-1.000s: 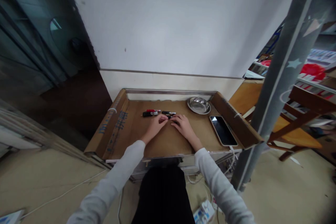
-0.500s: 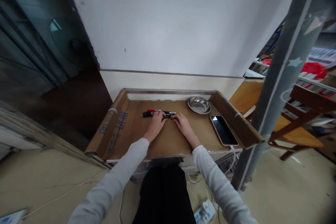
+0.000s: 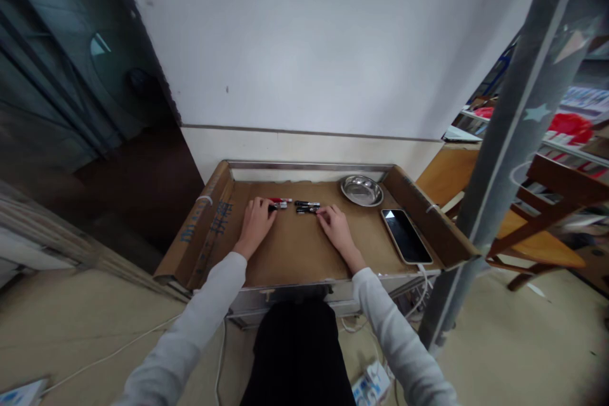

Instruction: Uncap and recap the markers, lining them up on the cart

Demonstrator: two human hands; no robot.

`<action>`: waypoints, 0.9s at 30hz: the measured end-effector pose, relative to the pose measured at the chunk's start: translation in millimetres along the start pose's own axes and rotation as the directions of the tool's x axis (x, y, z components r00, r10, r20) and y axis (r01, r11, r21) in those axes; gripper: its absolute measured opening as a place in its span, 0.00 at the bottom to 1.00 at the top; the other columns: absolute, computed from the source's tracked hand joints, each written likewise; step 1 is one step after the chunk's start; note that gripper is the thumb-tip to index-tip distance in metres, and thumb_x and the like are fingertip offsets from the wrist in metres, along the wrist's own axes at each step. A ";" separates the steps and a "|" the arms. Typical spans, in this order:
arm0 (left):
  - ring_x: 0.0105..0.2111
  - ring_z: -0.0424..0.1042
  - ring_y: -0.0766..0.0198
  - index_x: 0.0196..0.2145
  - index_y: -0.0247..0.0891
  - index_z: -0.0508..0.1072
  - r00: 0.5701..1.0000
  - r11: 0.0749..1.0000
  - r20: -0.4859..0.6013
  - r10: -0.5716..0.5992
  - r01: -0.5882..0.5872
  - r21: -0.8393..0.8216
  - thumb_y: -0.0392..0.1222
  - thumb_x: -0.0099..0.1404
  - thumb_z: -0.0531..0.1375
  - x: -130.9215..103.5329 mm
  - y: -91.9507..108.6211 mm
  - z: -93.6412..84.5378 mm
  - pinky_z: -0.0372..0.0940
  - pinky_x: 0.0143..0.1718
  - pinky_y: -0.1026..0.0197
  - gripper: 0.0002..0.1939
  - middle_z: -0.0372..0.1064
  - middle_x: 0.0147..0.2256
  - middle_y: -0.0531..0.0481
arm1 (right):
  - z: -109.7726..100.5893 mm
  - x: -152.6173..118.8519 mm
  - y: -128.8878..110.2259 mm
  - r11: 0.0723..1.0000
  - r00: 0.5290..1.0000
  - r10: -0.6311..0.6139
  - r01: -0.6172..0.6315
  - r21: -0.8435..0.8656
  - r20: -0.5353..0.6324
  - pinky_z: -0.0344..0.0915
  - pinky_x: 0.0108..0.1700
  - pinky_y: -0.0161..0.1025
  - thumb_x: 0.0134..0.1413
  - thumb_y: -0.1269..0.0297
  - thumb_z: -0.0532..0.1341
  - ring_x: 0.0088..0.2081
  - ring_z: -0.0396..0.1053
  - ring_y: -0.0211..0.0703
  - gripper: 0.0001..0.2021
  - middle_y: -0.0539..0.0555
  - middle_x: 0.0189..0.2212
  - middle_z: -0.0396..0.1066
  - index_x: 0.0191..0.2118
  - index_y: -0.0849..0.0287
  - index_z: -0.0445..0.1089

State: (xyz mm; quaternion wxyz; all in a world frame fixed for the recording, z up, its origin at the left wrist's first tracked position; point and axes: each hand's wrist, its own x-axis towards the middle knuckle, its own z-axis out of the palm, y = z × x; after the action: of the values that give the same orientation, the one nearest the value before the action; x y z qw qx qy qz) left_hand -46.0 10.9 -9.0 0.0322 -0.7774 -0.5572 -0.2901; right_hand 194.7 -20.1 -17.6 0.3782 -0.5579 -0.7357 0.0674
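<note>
A cardboard sheet (image 3: 295, 247) lines the tray-like table top, its sides folded up against the left and right edges, so small things cannot roll off. Toward the far edge, left of the middle, the left hand (image 3: 257, 223) lies palm down with its fingers curled over the near end of a black marker (image 3: 277, 206), pinning it to the cardboard; a red marker (image 3: 280, 200) lies just beyond it, parallel. Right of these, two more black markers (image 3: 307, 207) lie side by side. The right hand (image 3: 334, 226) reaches their right ends, fingertips pinched narrow against them; whether it grips or only touches is too small to tell. In the far right corner sits a steel bowl (image 3: 361, 190), and a phone (image 3: 406, 236) lies flat along the right edge, its cable running off the near edge.
</note>
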 end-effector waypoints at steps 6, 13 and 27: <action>0.41 0.62 0.54 0.40 0.38 0.67 0.990 0.996 0.113 0.082 -0.087 0.038 0.42 0.63 0.54 -9.9 -10.8 -10.9 0.57 0.42 0.54 0.09 0.65 0.40 0.44 | 3.7 -1.1 -15.4 0.976 0.998 0.045 -0.037 0.214 -0.032 0.61 0.37 0.38 0.56 0.65 0.52 0.32 0.63 0.40 0.08 0.54 0.34 0.66 0.37 0.58 0.68; 0.41 0.67 0.61 0.39 0.40 0.67 0.953 0.883 0.163 0.254 -0.160 -0.442 0.42 0.66 0.50 -14.0 22.4 -15.7 0.60 0.44 0.57 0.08 0.68 0.38 0.49 | 23.1 6.5 -43.6 0.651 0.955 0.276 -0.270 0.710 0.110 0.63 0.34 0.35 0.51 0.58 0.57 0.32 0.65 0.37 0.11 0.52 0.35 0.69 0.38 0.57 0.69; 0.51 0.64 0.62 0.52 0.43 0.65 0.990 0.769 -0.054 0.128 -0.133 -0.626 0.43 0.65 0.52 -2.7 76.8 -10.8 0.58 0.55 0.56 0.17 0.65 0.51 0.48 | 31.3 11.6 -32.7 -0.249 0.758 0.367 -0.478 0.843 0.538 0.69 0.31 0.27 0.54 0.72 0.55 0.25 0.67 0.31 0.07 0.48 0.25 0.71 0.31 0.58 0.69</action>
State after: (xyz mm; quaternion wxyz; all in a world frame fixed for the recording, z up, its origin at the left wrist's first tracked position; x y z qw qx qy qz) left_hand 16.9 -24.4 19.6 -0.2061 -0.7793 -0.3732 -0.4593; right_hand 148.7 -11.9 -17.0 0.5760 -0.3240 -0.2241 0.7163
